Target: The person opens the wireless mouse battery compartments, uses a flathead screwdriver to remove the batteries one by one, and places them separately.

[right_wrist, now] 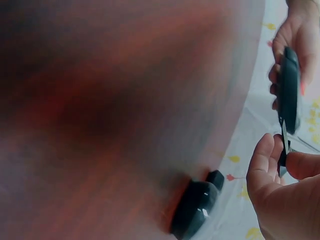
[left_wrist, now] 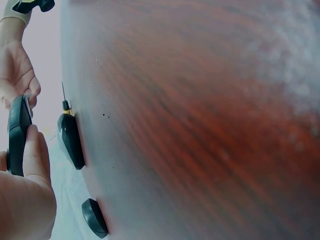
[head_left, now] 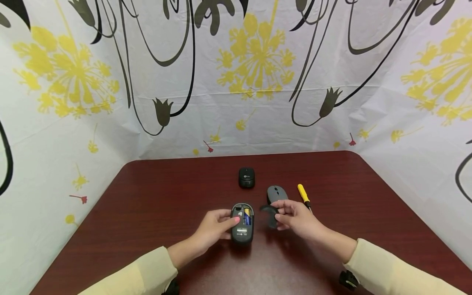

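Observation:
My left hand [head_left: 209, 228] grips a dark computer mouse [head_left: 241, 238] by its side, with the thumb over the upturned underside. Its battery compartment lies uncovered, and a blue and gold battery [head_left: 247, 217] shows inside. Just to the right, my right hand [head_left: 296, 218] pinches a thin, dark, curved battery cover [head_left: 272, 216] between thumb and fingers. In the right wrist view, the cover [right_wrist: 284, 159] is close by the end of the mouse [right_wrist: 288, 90]. Both hands are raised over the table in the wrist views.
A grey mouse [head_left: 276, 191] sits behind my right hand, partly hidden by it. Farther back is a small black mouse [head_left: 246, 178]. To the right lies a screwdriver [head_left: 303, 193] with a yellow handle. The dark red table [head_left: 166, 188] ends at a patterned cloth [head_left: 206, 114].

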Tool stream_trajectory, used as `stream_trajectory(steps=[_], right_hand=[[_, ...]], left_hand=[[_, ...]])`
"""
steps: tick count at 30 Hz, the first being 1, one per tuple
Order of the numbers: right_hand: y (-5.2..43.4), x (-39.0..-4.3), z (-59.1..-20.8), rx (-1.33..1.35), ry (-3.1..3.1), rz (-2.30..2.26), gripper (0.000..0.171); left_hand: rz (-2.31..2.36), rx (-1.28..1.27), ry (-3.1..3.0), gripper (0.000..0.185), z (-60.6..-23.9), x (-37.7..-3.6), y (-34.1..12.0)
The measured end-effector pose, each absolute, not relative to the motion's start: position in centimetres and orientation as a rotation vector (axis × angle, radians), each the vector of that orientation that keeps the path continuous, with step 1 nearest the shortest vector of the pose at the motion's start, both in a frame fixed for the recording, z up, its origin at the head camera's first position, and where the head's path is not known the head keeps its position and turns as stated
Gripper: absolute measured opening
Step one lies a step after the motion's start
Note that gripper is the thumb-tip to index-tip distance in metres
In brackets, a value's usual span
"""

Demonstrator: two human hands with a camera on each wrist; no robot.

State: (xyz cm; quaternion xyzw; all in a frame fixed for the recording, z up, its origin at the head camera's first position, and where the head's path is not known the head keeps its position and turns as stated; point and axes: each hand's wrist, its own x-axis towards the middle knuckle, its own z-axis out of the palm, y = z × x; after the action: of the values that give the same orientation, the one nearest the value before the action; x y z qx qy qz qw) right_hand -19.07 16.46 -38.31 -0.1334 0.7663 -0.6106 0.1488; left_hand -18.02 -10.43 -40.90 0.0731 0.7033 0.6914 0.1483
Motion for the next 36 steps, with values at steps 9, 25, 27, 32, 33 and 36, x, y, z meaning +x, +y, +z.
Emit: stream_trajectory(steps=[9, 25, 27, 32, 33, 36], right_hand=[[16.7, -18.5, -39.7, -0.402, 2.13, -1.694, 0.034], [17.0, -18.0, -40.4, -0.398, 2.158, -1.559, 0.026], [17.1, -18.1, -40.6, -0.403, 2.162, -1.55, 0.025], [17.1, -18.1, -40.7, -0.419, 2.178, -1.543, 0.024], [17.1, -18.0, -40.7, -0.423, 2.183, -1.541, 0.024], [17.1, -18.0, -40.7, -0.417, 2.205, -1.531, 0.023]], left_hand=[[1.965, 0.199, 2.05, 0.047, -40.7, -18.0, -10.4], [1.943, 0.18, 2.064, 0.047, -40.6, -18.1, -10.2], [1.939, 0.18, 2.068, 0.048, -40.6, -18.1, -10.2], [1.934, 0.182, 2.069, 0.048, -40.7, -18.1, -10.2], [1.935, 0.183, 2.069, 0.048, -40.8, -18.1, -10.2], [1.938, 0.181, 2.069, 0.048, -40.7, -18.1, -10.1]])
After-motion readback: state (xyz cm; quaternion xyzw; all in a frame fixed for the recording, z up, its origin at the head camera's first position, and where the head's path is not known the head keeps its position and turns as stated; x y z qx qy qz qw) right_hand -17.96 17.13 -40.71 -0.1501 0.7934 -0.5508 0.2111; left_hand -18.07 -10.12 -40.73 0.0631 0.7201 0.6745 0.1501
